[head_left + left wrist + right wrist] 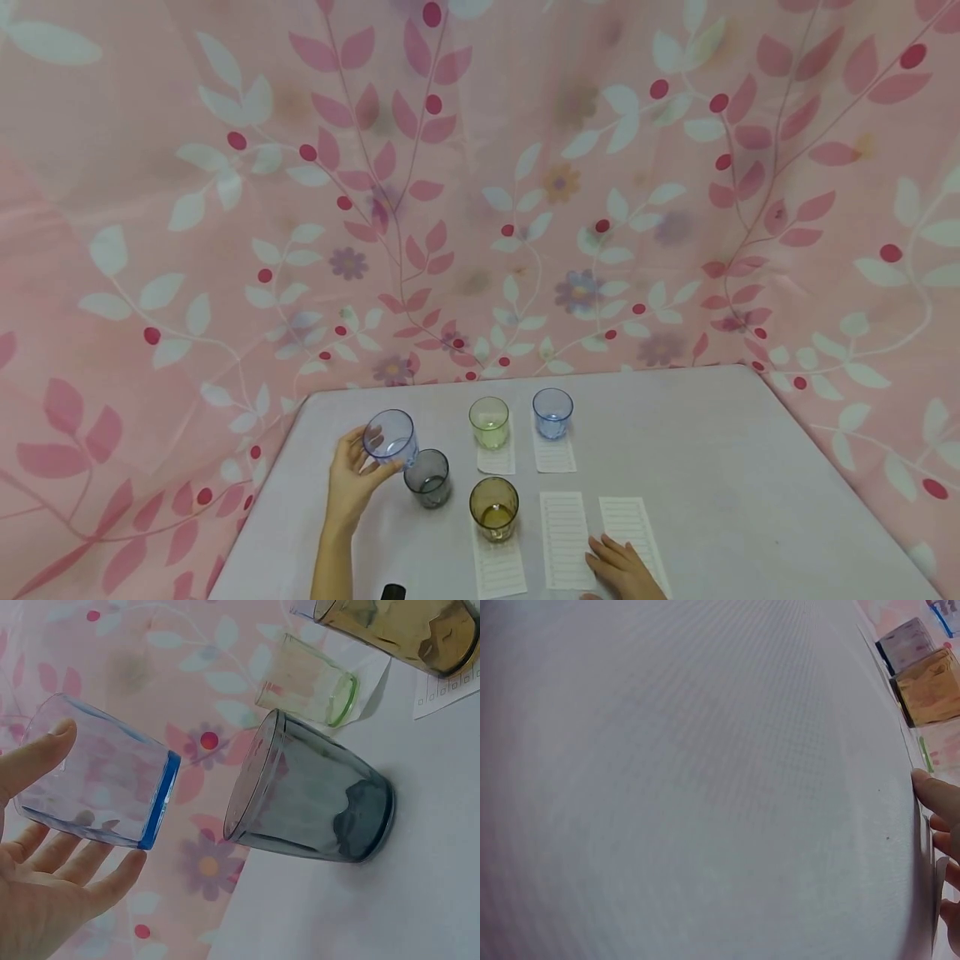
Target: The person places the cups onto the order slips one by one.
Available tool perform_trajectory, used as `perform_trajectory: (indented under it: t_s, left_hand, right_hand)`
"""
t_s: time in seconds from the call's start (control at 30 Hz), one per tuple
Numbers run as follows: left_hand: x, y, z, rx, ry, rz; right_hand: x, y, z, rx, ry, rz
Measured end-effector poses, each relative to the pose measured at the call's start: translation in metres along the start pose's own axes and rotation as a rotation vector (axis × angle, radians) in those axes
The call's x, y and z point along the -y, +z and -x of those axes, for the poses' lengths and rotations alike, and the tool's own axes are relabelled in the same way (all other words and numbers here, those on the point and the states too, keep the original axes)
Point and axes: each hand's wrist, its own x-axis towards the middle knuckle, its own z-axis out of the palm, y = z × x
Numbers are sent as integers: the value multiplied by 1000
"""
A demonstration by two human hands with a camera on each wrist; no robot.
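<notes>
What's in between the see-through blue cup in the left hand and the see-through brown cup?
In the head view, a see-through dark grey round cup stands between the held blue cup and the brown cup.

1. A pale-blue, see-through, round tumbler (392, 442), its base showing deeper blue from the side, is held in the left hand (352, 473), thumb on one side and fingers on the other. It is raised off the left part of the table (262, 533), roughly upright, mouth up.
2. A narrow, rectangular white paper strip (566, 533) with faint printed rows lies flat on the table; the fingertips of the right hand (621, 568) overlap its right edge.
3. A similar, slightly slanted white paper strip (632, 521) lies just to its right, partly hidden by that hand.
</notes>
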Motion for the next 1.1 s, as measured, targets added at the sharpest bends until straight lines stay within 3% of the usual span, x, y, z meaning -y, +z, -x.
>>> perform_trajectory:
  t_s: [0.2, 0.47, 0.73, 1.1]
  left_hand:
    - [0, 7, 3, 32, 1, 13]
    - [-2, 14, 4, 64, 3, 38]
    - [-4, 19, 5, 76, 10, 51]
    - [-5, 22, 9, 111, 12, 65]
  right_hand:
    - [-1, 3, 2, -32, 11, 15]
    - [3, 0, -1, -2, 26, 4]
    - [0, 8, -5, -78, -78, -58]
    - [6, 18, -11, -28, -135, -64]
